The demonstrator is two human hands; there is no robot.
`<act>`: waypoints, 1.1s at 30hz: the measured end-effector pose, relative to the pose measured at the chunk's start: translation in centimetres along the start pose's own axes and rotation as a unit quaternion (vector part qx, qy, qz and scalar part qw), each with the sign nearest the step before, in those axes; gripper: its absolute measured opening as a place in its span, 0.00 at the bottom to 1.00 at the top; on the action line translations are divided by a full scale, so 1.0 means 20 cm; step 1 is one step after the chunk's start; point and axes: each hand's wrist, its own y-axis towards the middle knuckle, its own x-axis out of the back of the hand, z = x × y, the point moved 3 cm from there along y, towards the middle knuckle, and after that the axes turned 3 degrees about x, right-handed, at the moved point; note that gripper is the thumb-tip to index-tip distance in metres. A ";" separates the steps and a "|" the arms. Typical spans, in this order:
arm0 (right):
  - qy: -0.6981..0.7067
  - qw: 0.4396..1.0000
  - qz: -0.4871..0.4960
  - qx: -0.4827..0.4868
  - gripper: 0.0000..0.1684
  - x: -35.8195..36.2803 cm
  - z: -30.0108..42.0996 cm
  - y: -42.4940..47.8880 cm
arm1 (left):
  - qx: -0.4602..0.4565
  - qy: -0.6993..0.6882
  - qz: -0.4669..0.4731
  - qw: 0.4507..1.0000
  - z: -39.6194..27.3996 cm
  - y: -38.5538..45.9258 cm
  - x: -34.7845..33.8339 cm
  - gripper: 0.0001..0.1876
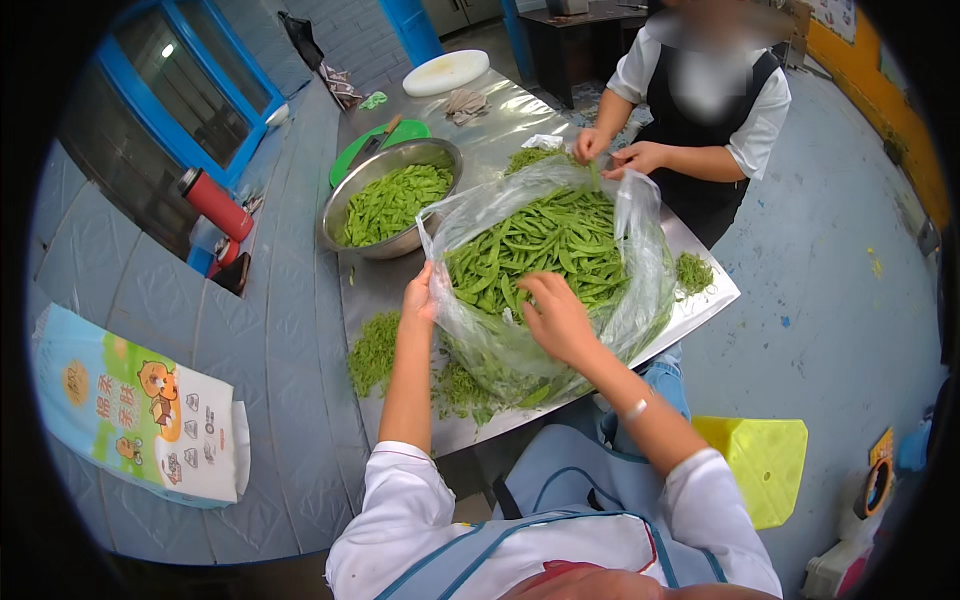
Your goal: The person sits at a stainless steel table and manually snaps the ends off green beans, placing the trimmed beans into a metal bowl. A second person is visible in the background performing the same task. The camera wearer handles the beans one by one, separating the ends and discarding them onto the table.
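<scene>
A large clear plastic bag (641, 247) full of green snow pea pods (551, 244) lies open on a stainless steel table (517, 105). My left hand (421, 294) grips the bag's left edge. Over the front of the pods is my right hand (553, 311), its fingers bent; whether a pod is between them cannot be told. To the upper left, a steel bowl (390, 244) holds more pods. Piles of thin green trimmings (373, 354) lie beside and under the bag, with another pile (694, 273) at the table's right corner.
Across the table, a co-worker's hands (611, 154) work beside the bag. Behind the bowl are a green cutting board (409, 131) with a knife, a cloth (466, 106) and a round white board (445, 73). A red bottle (216, 204) stands left; a yellow stool (757, 465) is at lower right.
</scene>
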 end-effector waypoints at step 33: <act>-0.147 0.988 0.029 -0.023 0.17 0.02 -0.18 0.14 | -0.303 0.734 -0.030 0.607 0.09 -0.17 -0.36 0.17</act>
